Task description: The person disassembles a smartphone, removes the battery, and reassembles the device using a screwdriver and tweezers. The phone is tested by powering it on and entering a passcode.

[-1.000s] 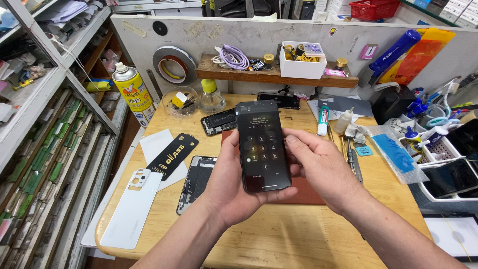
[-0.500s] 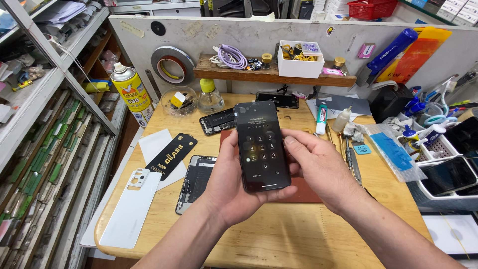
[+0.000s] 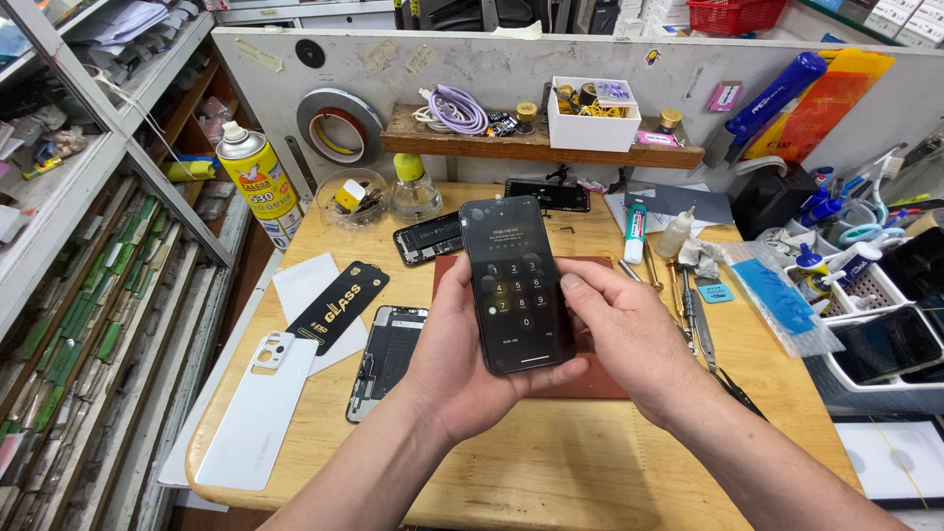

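a: black glass, lit with a number pad: the phone [image 3: 518, 283] is held up above the middle of the wooden tabletop [image 3: 551, 462], over a dark red mat [image 3: 590, 379].

b: who has it?

a: the left hand [image 3: 462, 359] cradles it from below and the side, its grip closed around the phone's lower left edge. the right hand [image 3: 629, 334] rests against the right edge, its thumb on the rim of the screen, grip wrapped lightly on that side.

b: room to move?

a: the front of the tabletop, toward the person, is bare wood right up to the rounded edge. to the left lie an opened phone frame [image 3: 385, 359], a black flat package [image 3: 337, 307] on a white sheet, and a white back cover [image 3: 261, 408] that sticks out over the left edge. on the right, long metal tools [image 3: 700, 329] lie beside the mat, with a white tray [image 3: 865, 295] near the right edge.

b: counts?

a: one phone in hand, two other dark phone parts on the tabletop farther back [image 3: 430, 239] [image 3: 547, 195], one yellow spray can [image 3: 256, 182], one glass bowl [image 3: 354, 200], one clear bottle with a yellow cap [image 3: 414, 189], one roll of tape [image 3: 339, 126] on the wall, one white box [image 3: 593, 114] on the shelf.
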